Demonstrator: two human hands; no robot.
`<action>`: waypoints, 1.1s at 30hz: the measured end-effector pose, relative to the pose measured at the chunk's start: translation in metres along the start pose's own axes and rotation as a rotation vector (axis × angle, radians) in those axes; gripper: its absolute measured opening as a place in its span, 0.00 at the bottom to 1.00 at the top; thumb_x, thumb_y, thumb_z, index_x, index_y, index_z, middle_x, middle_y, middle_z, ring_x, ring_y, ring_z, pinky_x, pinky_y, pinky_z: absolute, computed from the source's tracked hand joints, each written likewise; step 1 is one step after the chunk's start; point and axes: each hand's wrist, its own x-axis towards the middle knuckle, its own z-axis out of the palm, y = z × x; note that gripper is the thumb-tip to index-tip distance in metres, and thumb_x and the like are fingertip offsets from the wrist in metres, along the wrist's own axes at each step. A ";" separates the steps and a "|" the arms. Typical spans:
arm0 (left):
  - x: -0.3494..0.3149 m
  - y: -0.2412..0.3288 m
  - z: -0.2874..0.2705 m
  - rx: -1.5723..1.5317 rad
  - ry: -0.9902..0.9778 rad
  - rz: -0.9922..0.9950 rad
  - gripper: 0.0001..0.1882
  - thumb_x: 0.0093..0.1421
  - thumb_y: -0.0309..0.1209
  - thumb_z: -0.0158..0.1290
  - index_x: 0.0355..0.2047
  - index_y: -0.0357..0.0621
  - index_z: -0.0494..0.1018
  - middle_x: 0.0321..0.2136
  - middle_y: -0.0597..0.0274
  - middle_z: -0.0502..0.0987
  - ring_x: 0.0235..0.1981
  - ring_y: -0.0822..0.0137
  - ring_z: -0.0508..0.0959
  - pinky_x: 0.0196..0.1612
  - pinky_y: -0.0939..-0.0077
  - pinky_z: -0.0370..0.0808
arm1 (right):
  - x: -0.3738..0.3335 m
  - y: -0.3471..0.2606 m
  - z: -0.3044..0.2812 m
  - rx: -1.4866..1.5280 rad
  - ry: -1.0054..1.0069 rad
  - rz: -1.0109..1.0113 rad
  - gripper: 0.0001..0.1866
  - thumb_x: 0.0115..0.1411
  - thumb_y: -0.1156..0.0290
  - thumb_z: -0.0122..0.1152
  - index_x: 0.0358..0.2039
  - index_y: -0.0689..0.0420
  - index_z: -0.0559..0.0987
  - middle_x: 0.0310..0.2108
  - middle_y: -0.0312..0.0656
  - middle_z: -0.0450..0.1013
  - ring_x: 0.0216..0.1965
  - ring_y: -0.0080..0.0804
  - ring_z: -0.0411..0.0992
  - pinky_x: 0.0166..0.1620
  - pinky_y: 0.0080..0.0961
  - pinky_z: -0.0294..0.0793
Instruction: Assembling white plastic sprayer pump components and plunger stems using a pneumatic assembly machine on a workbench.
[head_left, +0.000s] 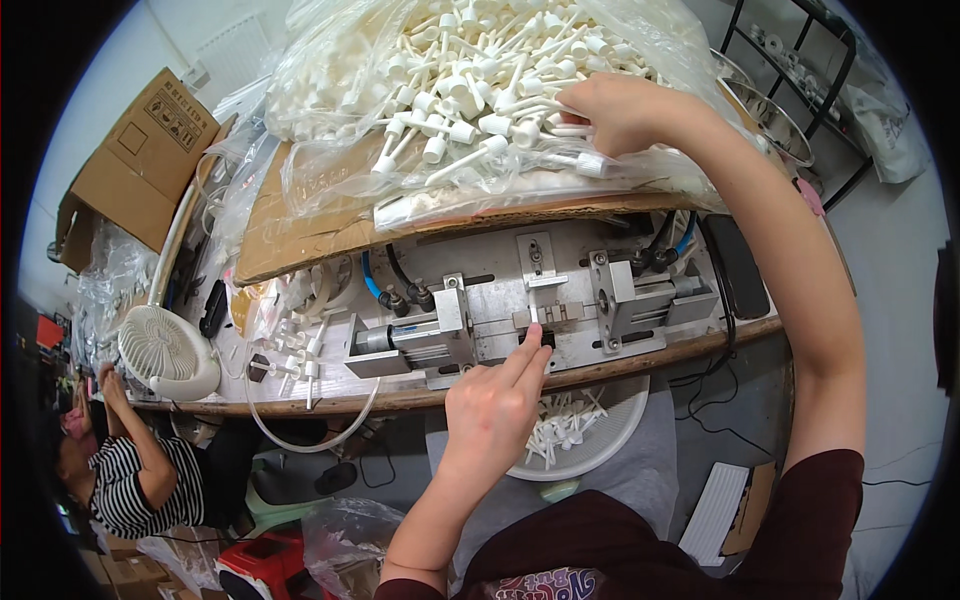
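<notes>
My left hand (495,400) is at the metal clamping fixture (537,290), its index and middle fingers stretched out. The index fingertip touches the lower end of a white plastic stem (534,312) lying in the middle of the fixture; the thumb is hidden. Out at the far right, my right hand (625,112) dips into a big heap of white plastic stems with round caps (465,90). Its fingers are curled round one of these pieces, partly hidden by the heap. Two air cylinders (415,340) (655,300) flank the fixture's middle.
Clear plastic sheeting (330,70) and cardboard (300,225) lie under the heap. A white basket (590,455) of similar pieces sits below the table edge. Left are a white fan (168,352), loose pieces (300,355) and a hose; right, a dark phone-like slab (735,265). Another person sits far left.
</notes>
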 end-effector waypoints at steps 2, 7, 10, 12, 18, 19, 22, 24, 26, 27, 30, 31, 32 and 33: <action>0.001 0.000 0.000 -0.020 0.020 0.003 0.13 0.52 0.28 0.64 0.40 0.45 0.82 0.47 0.65 0.83 0.18 0.65 0.76 0.25 0.75 0.73 | -0.007 0.003 0.002 -0.094 0.074 -0.026 0.08 0.48 0.76 0.59 0.32 0.61 0.76 0.35 0.48 0.75 0.41 0.48 0.74 0.43 0.39 0.73; -0.001 -0.001 0.002 -0.038 0.022 -0.006 0.13 0.53 0.28 0.64 0.40 0.45 0.82 0.47 0.64 0.83 0.18 0.65 0.76 0.25 0.75 0.73 | -0.024 0.016 0.000 -0.119 0.265 -0.067 0.10 0.58 0.67 0.61 0.28 0.60 0.73 0.33 0.46 0.73 0.37 0.45 0.73 0.40 0.39 0.72; -0.001 0.000 0.002 -0.054 0.027 -0.011 0.13 0.53 0.28 0.64 0.41 0.46 0.82 0.47 0.64 0.83 0.18 0.65 0.77 0.25 0.74 0.74 | -0.033 0.034 0.007 -0.074 0.493 -0.045 0.16 0.64 0.60 0.60 0.28 0.61 0.73 0.28 0.46 0.73 0.31 0.44 0.72 0.36 0.38 0.70; -0.002 0.000 0.002 -0.059 0.035 -0.012 0.14 0.53 0.28 0.64 0.41 0.46 0.82 0.47 0.64 0.82 0.19 0.64 0.78 0.25 0.74 0.74 | -0.036 0.036 0.006 -0.015 0.630 -0.010 0.19 0.67 0.57 0.59 0.30 0.62 0.74 0.24 0.45 0.72 0.27 0.41 0.72 0.33 0.37 0.70; -0.002 -0.002 0.006 -0.086 0.051 0.015 0.13 0.53 0.27 0.63 0.40 0.44 0.81 0.47 0.62 0.82 0.21 0.64 0.79 0.26 0.74 0.75 | -0.034 0.058 0.003 0.708 0.780 0.299 0.26 0.64 0.47 0.60 0.29 0.62 0.76 0.15 0.38 0.71 0.22 0.32 0.75 0.34 0.32 0.75; -0.002 -0.002 0.005 -0.087 0.055 0.027 0.12 0.53 0.27 0.63 0.40 0.42 0.81 0.47 0.60 0.82 0.21 0.65 0.80 0.27 0.74 0.75 | -0.030 0.067 0.005 0.787 0.789 0.286 0.29 0.62 0.44 0.62 0.28 0.63 0.78 0.16 0.37 0.71 0.23 0.27 0.73 0.31 0.30 0.72; -0.007 -0.001 -0.001 -0.132 0.062 0.023 0.12 0.54 0.27 0.63 0.40 0.41 0.81 0.47 0.60 0.82 0.21 0.65 0.80 0.27 0.73 0.76 | -0.018 0.069 0.004 0.759 0.853 0.314 0.28 0.62 0.44 0.62 0.29 0.62 0.80 0.19 0.38 0.73 0.24 0.25 0.71 0.32 0.28 0.70; -0.010 0.004 -0.006 -0.188 0.037 0.012 0.12 0.54 0.29 0.64 0.40 0.43 0.81 0.46 0.61 0.82 0.23 0.64 0.81 0.28 0.73 0.77 | -0.014 0.064 0.002 0.852 0.920 0.340 0.28 0.62 0.44 0.62 0.30 0.62 0.81 0.22 0.38 0.74 0.26 0.24 0.70 0.33 0.26 0.68; -0.012 0.013 -0.018 -0.245 -0.016 0.002 0.13 0.54 0.32 0.65 0.40 0.44 0.82 0.45 0.63 0.83 0.26 0.63 0.83 0.30 0.74 0.78 | -0.008 0.061 -0.003 1.031 0.942 0.391 0.28 0.62 0.44 0.61 0.31 0.62 0.82 0.23 0.38 0.75 0.27 0.25 0.70 0.33 0.26 0.68; -0.010 0.016 -0.023 -0.282 -0.034 0.046 0.18 0.52 0.33 0.68 0.42 0.43 0.81 0.44 0.61 0.83 0.27 0.66 0.83 0.30 0.76 0.79 | -0.003 0.055 -0.006 1.131 1.054 0.348 0.19 0.65 0.53 0.63 0.27 0.56 0.79 0.17 0.26 0.63 0.14 0.12 0.52 0.19 0.17 0.48; 0.001 0.027 -0.043 -0.500 0.054 -0.026 0.23 0.49 0.30 0.70 0.46 0.40 0.80 0.45 0.56 0.82 0.28 0.69 0.83 0.31 0.77 0.79 | -0.005 0.055 -0.016 1.429 1.013 0.194 0.18 0.65 0.54 0.64 0.27 0.56 0.79 0.16 0.26 0.64 0.13 0.12 0.52 0.18 0.17 0.48; 0.006 0.027 -0.045 -0.596 0.138 -0.043 0.25 0.48 0.26 0.71 0.48 0.39 0.79 0.44 0.52 0.82 0.29 0.71 0.83 0.33 0.78 0.80 | -0.012 0.053 -0.016 1.436 0.978 0.162 0.18 0.65 0.54 0.63 0.27 0.56 0.79 0.17 0.26 0.65 0.13 0.12 0.53 0.18 0.17 0.49; 0.007 0.021 -0.048 -0.632 0.243 -0.072 0.25 0.50 0.28 0.71 0.49 0.38 0.78 0.44 0.53 0.82 0.31 0.69 0.83 0.36 0.76 0.81 | -0.020 0.028 -0.016 1.460 0.925 0.116 0.19 0.65 0.53 0.63 0.28 0.56 0.79 0.17 0.27 0.66 0.13 0.12 0.54 0.18 0.16 0.49; 0.010 0.017 -0.050 -0.669 0.310 -0.090 0.26 0.50 0.26 0.70 0.51 0.38 0.77 0.47 0.52 0.81 0.36 0.67 0.82 0.37 0.75 0.81 | -0.036 0.004 -0.019 1.462 0.880 0.084 0.19 0.65 0.53 0.62 0.28 0.56 0.79 0.17 0.27 0.67 0.13 0.12 0.55 0.17 0.16 0.49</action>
